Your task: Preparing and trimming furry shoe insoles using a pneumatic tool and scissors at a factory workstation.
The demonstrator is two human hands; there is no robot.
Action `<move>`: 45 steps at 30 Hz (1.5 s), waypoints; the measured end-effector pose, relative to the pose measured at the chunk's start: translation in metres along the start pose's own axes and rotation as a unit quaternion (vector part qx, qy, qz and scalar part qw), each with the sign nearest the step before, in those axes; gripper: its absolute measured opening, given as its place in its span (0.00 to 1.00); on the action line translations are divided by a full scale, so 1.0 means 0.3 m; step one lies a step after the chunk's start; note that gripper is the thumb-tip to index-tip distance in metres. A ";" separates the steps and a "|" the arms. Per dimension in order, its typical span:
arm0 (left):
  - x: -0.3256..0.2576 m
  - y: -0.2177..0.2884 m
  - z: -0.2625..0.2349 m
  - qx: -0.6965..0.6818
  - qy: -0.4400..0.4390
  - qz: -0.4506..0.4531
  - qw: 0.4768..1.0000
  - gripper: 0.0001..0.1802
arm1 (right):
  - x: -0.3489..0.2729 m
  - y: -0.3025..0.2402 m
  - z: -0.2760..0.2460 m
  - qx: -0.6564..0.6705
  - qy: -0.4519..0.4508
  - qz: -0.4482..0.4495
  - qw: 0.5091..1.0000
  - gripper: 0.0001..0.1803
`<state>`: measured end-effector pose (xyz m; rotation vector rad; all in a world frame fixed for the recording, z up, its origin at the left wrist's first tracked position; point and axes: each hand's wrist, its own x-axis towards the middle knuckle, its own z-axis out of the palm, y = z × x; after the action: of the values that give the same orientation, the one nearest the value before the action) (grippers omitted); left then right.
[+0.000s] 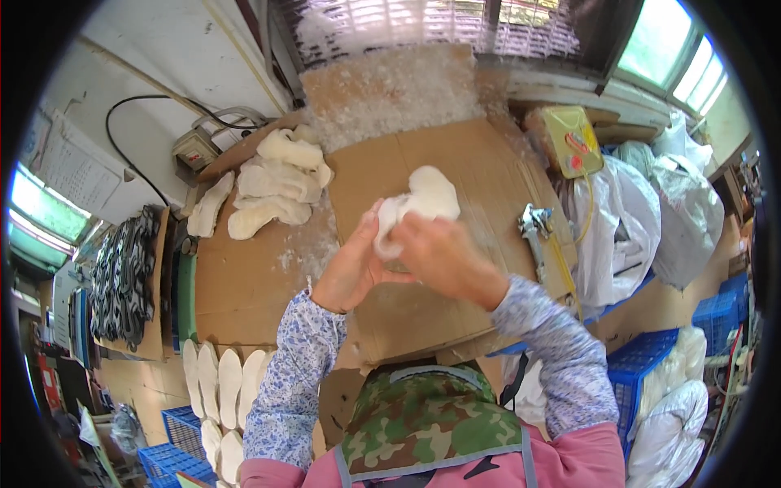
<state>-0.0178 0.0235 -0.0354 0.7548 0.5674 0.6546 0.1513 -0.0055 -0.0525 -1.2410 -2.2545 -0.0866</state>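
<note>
In the head view, the white piece is above the middle of the cardboard that covers the worktop. Its rounded far end shows clearly, but the near end is largely covered by fingers, so its full outline cannot be made out. The left hand grasps its left side, thumb uppermost; the other fingers are mostly hidden beneath. The right hand is bent over the near end and blurred; whether it pinches the material or only presses on it cannot be told.

On the cardboard's far left part lies a heap of white pieces, overlapping so that the lower ones are partly covered and hard to count. Near the cardboard's right edge is a metal spray gun, and beyond it, at the far right corner, a yellowish container whose contents are unclear. White sacks bulge to the right of the cardboard, their contents mostly hidden. Below its near left edge, pale sole-shaped pieces stand in rows, partly blocked by the left sleeve.
</note>
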 end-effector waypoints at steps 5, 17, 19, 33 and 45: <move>0.016 -0.104 -0.073 0.112 0.111 -0.027 0.987 0.25 | -0.141 -0.176 0.217 0.090 0.103 0.124 0.983 0.14; 0.231 0.008 0.064 0.150 -0.027 0.114 0.982 0.26 | -0.396 0.039 0.139 0.286 0.330 0.373 0.819 0.15; 0.249 0.078 0.112 0.099 -0.029 0.113 0.988 0.28 | -0.497 0.110 0.172 0.326 0.367 0.417 0.765 0.15; 0.165 -0.337 -0.651 0.307 0.237 -0.016 0.922 0.34 | -0.648 0.266 0.348 0.310 0.110 0.507 0.797 0.17; 0.152 -0.496 -0.361 0.700 0.156 0.229 0.658 0.24 | -0.503 0.517 0.410 0.160 0.100 0.494 0.849 0.23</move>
<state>-0.0114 0.0204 -0.2249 2.3499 1.2439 0.7399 0.2832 0.0068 -0.2632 -1.9136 -1.1631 0.5002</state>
